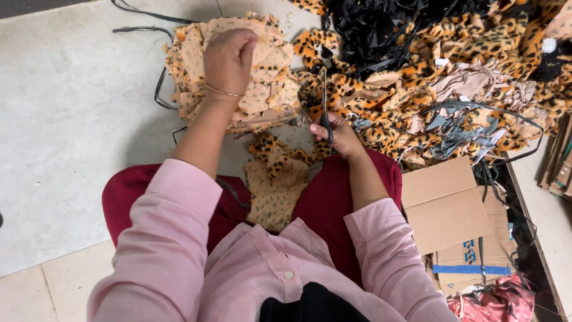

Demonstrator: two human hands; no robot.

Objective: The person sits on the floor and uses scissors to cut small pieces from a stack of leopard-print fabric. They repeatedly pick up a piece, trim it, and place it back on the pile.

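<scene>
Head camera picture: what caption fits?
Left hand on a stack of cut fabric pieces, right hand holding scissors.

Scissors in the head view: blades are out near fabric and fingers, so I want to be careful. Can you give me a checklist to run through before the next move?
1. Dark-handled metal scissors gripped by the right hand: ok.
2. Blades pointing away from the body: ok.
3. Blades shut: cannot tell.
4. Left hand clear of the blades, resting on the stack of pale orange floral fabric pieces: ok.
5. Leopard-print and floral fabric piece lying on the lap, free of both hands: ok.
6. Loose black straps kept apart from the stack: not ok, one lies at its edge.
</scene>
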